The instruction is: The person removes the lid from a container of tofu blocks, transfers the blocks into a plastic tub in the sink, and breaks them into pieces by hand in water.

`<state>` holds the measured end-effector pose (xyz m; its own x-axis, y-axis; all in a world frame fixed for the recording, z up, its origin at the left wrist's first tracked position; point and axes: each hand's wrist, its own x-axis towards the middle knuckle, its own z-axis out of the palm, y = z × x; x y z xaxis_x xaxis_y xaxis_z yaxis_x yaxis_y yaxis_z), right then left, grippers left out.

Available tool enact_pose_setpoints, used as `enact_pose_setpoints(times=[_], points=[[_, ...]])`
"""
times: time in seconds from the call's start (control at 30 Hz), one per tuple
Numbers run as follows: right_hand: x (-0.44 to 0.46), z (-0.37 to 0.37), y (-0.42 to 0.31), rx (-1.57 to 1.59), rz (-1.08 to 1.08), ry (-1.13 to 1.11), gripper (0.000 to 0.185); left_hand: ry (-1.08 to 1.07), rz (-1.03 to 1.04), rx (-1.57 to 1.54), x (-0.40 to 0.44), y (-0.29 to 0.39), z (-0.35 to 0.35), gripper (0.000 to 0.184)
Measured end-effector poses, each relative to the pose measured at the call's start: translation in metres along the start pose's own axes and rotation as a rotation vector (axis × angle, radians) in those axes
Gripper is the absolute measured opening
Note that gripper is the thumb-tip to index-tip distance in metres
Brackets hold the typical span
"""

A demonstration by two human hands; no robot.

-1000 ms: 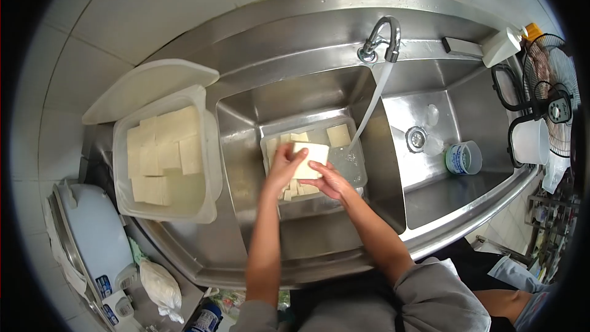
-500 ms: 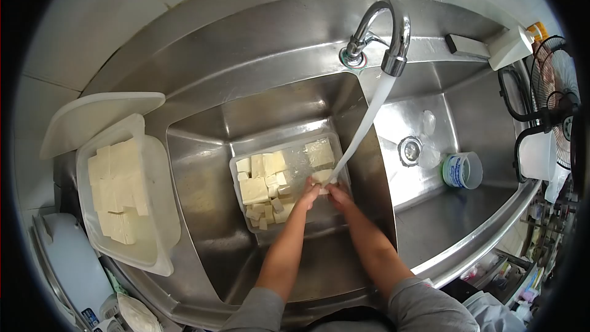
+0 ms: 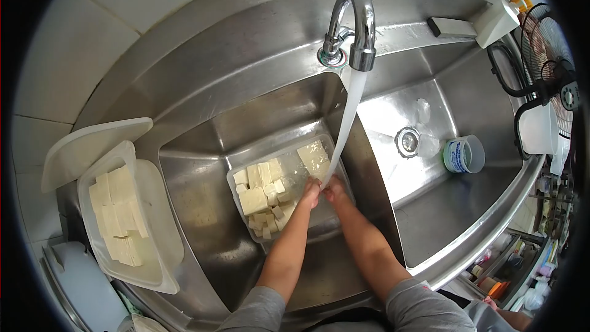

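Observation:
My left hand [image 3: 311, 191] and my right hand [image 3: 335, 189] are close together over the near right part of a translucent plastic tub [image 3: 251, 169] in the left sink basin. The fingers of both look curled, and whatever lies between them is hidden. A stream of water [image 3: 348, 120] from the tap [image 3: 362, 55] falls at my hands. White tofu pieces [image 3: 253, 200], large and small, lie in water on the tub's left side. A larger tofu block [image 3: 313, 155] rests beyond my hands at the far right corner.
Left of the basin stands a second tub [image 3: 163, 227] with several tofu blocks [image 3: 117, 206], its lid [image 3: 92, 144] leaning behind. The right basin [image 3: 424, 227] holds a labelled plastic cup [image 3: 464, 154] and clear plastic pieces near the drain [image 3: 407, 142]. A fan [image 3: 547, 61] stands at the right.
The pale tofu piece that showed between my hands is no longer visible there. My hands remain under the stream. The view has shifted slightly, and a person's arm appears at lower right.

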<state>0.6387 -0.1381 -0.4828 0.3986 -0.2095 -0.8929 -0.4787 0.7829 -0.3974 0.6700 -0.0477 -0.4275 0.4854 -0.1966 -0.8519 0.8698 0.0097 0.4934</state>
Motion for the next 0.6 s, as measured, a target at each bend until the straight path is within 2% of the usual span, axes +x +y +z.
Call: enact_pose_setpoints(times=[0.1,0.2,0.23,0.3,0.33,0.43,0.5,0.57,0.6], points=[[0.036,-0.007,0.019,0.287,0.050,-0.072,0.038,0.036,-0.033,-0.052,0.004,-0.003,-0.003,0.027],[-0.031,0.028,-0.010,0.186,0.097,0.207,0.037,0.046,-0.041,0.040,-0.028,0.002,-0.001,0.031],[-0.048,0.040,-0.017,0.210,0.095,0.203,0.035,0.041,-0.026,0.094,-0.042,0.011,0.000,0.033],[-0.079,0.059,-0.024,0.245,0.097,0.191,0.032,0.168,0.079,0.123,-0.044,-0.002,0.000,0.026],[-0.065,0.057,-0.016,0.263,0.110,0.138,0.028,0.238,0.132,0.130,-0.048,-0.002,-0.004,0.024],[-0.085,0.064,-0.031,0.195,0.019,0.079,0.022,0.051,0.237,0.518,-0.102,0.041,-0.025,0.022],[-0.002,0.040,-0.012,-0.138,-0.162,-0.021,0.021,0.045,0.388,0.554,-0.127,0.067,-0.043,0.020],[-0.127,0.056,-0.096,-0.457,-0.221,-0.119,0.019,-0.036,0.452,0.552,-0.122,0.065,-0.073,0.023],[-0.149,0.062,-0.118,-0.551,-0.319,-0.196,0.019,-0.012,0.452,0.572,-0.149,0.079,-0.076,0.026]])
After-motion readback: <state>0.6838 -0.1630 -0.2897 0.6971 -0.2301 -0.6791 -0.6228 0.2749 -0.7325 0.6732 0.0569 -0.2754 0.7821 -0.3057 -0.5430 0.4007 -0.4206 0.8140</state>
